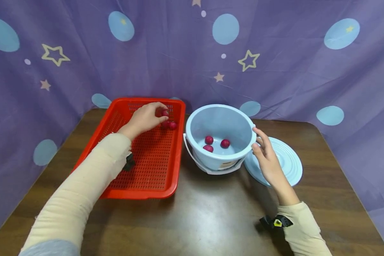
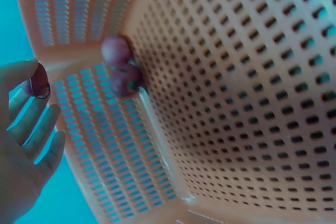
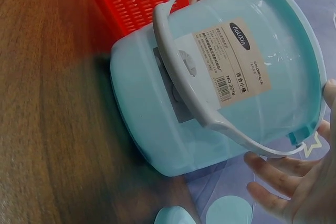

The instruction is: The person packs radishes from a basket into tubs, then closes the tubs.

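Observation:
Over the far right corner of a red plastic basket (image 1: pixel 140 183), my left hand (image 1: pixel 146 119) pinches a small round red radish (image 2: pixel 38 81) between thumb and fingers. Two more radishes (image 2: pixel 125 80) lie together in that corner, below the hand. Right of the basket stands a light blue bucket (image 1: pixel 222 110), upright, with three radishes (image 1: pixel 225 143) on its bottom. My right hand (image 1: pixel 268 160) holds the bucket's rim at the right side, thumb and fingers at the edge near the handle joint. The bucket's handle (image 3: pixel 181 77) hangs down along its near side.
A round light blue lid (image 1: pixel 291 161) lies on the wooden table (image 1: pixel 204 220) right of the bucket, partly under the right hand. A purple patterned curtain (image 1: pixel 185 53) hangs behind the table. The basket and bucket stand close side by side.

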The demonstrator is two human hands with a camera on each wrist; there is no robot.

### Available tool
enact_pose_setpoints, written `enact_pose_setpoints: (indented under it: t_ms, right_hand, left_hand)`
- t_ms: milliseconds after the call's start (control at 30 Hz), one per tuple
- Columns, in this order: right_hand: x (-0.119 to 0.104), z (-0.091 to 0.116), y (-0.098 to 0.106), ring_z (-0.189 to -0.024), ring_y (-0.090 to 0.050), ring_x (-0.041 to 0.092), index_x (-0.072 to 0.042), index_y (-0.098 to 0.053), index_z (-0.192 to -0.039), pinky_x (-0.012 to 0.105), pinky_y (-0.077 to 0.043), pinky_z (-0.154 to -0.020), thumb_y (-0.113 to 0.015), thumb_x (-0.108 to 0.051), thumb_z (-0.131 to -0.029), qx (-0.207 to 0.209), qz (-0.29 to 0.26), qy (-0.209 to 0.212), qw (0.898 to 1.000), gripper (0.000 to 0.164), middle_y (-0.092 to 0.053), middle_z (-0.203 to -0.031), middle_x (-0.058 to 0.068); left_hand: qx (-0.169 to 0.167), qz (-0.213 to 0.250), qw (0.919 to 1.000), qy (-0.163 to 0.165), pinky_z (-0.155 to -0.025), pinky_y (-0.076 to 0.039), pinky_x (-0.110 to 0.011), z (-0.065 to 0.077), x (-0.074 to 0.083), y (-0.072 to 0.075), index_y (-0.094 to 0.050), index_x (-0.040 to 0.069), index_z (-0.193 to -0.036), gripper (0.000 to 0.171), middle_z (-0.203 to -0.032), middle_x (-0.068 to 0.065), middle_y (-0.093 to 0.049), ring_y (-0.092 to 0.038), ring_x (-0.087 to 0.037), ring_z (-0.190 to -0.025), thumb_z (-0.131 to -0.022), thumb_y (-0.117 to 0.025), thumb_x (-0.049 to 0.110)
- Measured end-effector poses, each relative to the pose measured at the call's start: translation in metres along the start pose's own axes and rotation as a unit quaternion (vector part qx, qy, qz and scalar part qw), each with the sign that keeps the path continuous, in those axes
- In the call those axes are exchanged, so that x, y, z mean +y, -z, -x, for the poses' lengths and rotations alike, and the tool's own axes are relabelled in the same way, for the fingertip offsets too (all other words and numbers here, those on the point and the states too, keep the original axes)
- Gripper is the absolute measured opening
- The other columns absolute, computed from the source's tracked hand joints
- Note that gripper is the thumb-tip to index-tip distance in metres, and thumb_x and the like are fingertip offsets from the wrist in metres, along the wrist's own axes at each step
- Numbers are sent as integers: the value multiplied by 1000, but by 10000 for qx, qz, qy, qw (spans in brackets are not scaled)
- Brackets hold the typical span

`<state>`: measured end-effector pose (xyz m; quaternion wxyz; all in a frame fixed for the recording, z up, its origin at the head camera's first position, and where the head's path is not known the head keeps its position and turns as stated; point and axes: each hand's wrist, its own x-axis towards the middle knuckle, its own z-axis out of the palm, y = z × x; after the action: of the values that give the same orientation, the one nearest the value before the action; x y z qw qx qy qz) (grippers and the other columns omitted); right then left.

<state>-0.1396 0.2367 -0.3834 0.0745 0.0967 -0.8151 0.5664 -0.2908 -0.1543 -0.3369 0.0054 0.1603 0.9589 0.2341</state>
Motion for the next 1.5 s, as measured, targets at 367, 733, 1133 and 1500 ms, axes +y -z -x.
enact_pose_setpoints:
  t_ms: [367, 733, 1133, 1500]
  right_hand:
    - [3, 2, -2, -123, -52, 38, -23, -27, -156, 55, -40, -101, -41, -24, -108, 19, -35, -32, 10000, 51, -40, -148, 24]
    - [1, -1, 0, -123, -52, 38, -24, -28, -156, 57, -39, -102, -40, -23, -108, -15, -12, 27, 10000, 50, -40, -147, 24]
    - [1, 0, -1, -123, -52, 37, -25, -28, -156, 51, -41, -100, -40, -23, -108, 16, 23, 16, 10000, 50, -41, -147, 24]
    - [2, 1, 0, -121, -53, 38, -24, -29, -156, 16, -42, -92, -40, -22, -108, 35, 17, 52, 10000, 49, -42, -145, 25]
  left_hand:
    - [233, 586, 9974, -344, -89, -45, -40, 10, 37, 9, -65, 19, -121, 36, -106, -1, -64, -57, -20, -97, -92, -69, 40]
    - [286, 985, 9932, -547, -76, -48, -34, 23, 74, 13, -66, 25, -115, 33, -98, 3, -62, -59, -15, -82, -91, -69, 47]
    - [-110, 784, 9893, -1226, -79, -47, -34, 32, 97, 11, -66, 22, -123, 37, -104, 4, -63, -56, -14, -94, -89, -74, 36]
    - [-589, 647, 9724, -2163, -78, -48, -30, 34, 108, -1, -68, 24, -120, 36, -109, 8, -64, -54, -10, -95, -86, -79, 30]
